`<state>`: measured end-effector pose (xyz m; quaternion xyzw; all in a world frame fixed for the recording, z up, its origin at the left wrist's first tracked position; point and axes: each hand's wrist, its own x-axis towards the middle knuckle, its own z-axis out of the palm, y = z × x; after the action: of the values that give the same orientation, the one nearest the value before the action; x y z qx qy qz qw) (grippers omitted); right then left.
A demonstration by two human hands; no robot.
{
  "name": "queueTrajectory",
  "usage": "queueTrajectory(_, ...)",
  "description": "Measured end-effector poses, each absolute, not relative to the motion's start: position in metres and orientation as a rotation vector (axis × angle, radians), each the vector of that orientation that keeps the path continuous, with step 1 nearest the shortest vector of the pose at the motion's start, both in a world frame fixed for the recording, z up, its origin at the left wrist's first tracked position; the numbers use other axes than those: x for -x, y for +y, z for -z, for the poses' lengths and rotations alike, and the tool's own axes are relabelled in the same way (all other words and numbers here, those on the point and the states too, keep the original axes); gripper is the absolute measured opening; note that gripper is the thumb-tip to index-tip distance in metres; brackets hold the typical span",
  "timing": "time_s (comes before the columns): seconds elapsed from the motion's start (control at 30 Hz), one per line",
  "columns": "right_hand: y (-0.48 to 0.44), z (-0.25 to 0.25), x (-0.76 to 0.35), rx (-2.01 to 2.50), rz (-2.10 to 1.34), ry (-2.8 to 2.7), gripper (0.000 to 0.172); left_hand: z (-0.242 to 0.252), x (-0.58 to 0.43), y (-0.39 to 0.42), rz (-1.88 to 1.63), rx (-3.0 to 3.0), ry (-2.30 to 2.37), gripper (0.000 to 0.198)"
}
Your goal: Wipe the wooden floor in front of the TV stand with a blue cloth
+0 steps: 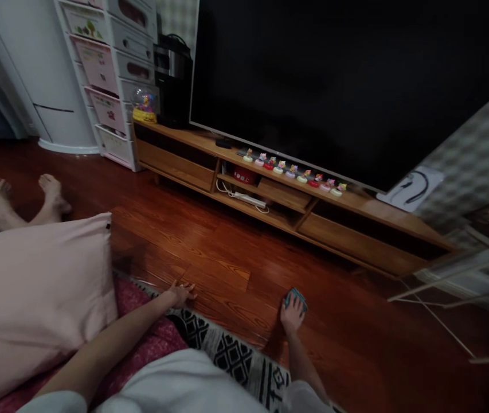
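Observation:
My right hand (292, 316) is down at the wooden floor (222, 275), its fingers over a bunched blue cloth (296, 294). Part of the cloth shows past the fingertips; the rest is under the hand. My left hand (180, 294) is at the edge of the black-and-white patterned rug (231, 355), close to the floorboards. Its fingers are spread and nothing is in them.
A wooden TV stand (192, 166) with several small figurines (291, 171) and a large TV (334, 86) spans ahead. A pink cushion (38, 287) lies at left, near another person's bare feet (50, 195). A white metal rack (442, 304) stands at right.

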<state>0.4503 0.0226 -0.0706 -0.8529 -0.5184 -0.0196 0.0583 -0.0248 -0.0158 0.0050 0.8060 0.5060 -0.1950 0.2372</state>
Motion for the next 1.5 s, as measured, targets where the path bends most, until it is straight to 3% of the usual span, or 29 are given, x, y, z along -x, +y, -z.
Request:
queueTrajectory(0.23,-0.03,0.083,-0.401,2.44,0.082,-1.702,0.062,-0.006,0.026,-0.014,0.571,-2.227,1.37,0.068)
queueTrajectory(0.43,-0.05,0.088,-0.255,1.966,-0.097,-2.112,0.067,-0.005,0.024,-0.016,0.591,-2.211,1.39,0.069)
queueTrajectory(0.6,-0.032,0.092,-0.183,1.573,-0.191,-2.285,0.058,0.001,0.026,-0.019,0.582,-2.212,1.379,0.078)
queueTrajectory(0.8,0.028,0.063,-0.264,1.797,-0.156,-2.307,0.062,0.009,0.031,-0.022,0.542,-2.249,1.382,0.08)
queueTrajectory(0.93,0.03,0.054,-0.371,2.32,-0.046,-1.912,0.06,0.011,0.032,-0.025,0.488,-2.272,1.385,0.076)
queueTrajectory(1.07,-0.006,0.072,-0.439,2.479,0.11,-1.562,0.062,0.004,0.024,-0.028,0.485,-2.274,1.419,0.08)
queueTrajectory(1.27,-0.047,0.103,-0.384,2.353,0.081,-1.636,0.066,0.001,-0.01,-0.028,0.454,-2.278,1.347,0.079)
queueTrajectory(1.5,-0.02,0.086,-0.266,1.622,-0.12,-2.34,0.056,0.005,-0.035,-0.024,0.504,-2.173,1.344,0.1)
